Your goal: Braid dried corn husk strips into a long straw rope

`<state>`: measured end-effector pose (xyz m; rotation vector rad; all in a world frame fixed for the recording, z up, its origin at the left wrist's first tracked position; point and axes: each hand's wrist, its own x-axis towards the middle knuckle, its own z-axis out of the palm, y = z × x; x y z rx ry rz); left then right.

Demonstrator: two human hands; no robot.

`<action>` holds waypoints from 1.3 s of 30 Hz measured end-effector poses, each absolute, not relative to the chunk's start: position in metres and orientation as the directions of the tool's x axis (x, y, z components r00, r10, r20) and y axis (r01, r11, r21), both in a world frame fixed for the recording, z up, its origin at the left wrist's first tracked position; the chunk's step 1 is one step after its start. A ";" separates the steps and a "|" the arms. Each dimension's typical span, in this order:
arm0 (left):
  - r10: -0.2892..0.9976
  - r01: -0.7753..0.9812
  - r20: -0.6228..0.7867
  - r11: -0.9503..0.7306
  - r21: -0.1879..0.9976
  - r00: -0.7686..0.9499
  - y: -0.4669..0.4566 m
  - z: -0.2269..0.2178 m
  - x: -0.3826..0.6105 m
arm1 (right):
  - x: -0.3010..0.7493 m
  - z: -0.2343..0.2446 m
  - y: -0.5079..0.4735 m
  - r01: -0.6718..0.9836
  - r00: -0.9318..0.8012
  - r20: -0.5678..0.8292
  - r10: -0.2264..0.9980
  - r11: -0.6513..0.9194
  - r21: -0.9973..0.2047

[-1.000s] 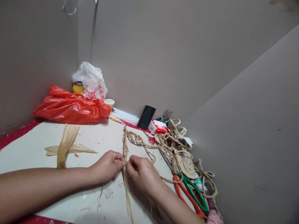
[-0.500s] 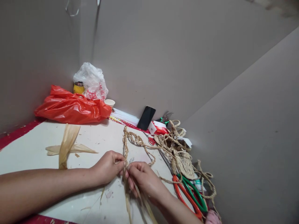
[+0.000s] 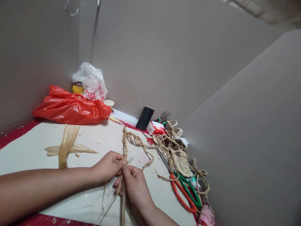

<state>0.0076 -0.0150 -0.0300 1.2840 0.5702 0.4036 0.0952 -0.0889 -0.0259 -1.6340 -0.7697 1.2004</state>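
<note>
A tan braided cord [image 3: 125, 145] lies up the middle of the white board and loops off to the right. My left hand [image 3: 110, 167] pinches the lower end of this braid between thumb and fingertips. Just below and touching it, my right hand [image 3: 134, 185] is closed on the loose flat strands [image 3: 123, 204] that hang down toward me. The exact finger grip behind the right hand is hidden. On the left, two dry husk strips [image 3: 68, 144] lie crossed.
Along the back are a red plastic bag [image 3: 72, 106], a white bag [image 3: 91, 78], a paper cup [image 3: 109, 104] and a phone [image 3: 145, 118]. At right lie a heap of braided cord [image 3: 181, 163], orange-handled scissors [image 3: 181, 193], green-handled scissors [image 3: 190, 190] and pruners [image 3: 163, 118].
My right hand has moved left, closer against my left hand, and the strands have swung left with it. My left hand stays at the braid. The view has shifted slightly.
</note>
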 end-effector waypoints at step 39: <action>0.651 0.102 -0.028 -0.076 0.992 0.758 0.012 -0.022 0.001 | 0.147 -0.022 -0.080 -0.368 -0.287 -0.399 0.871 -0.485 -0.793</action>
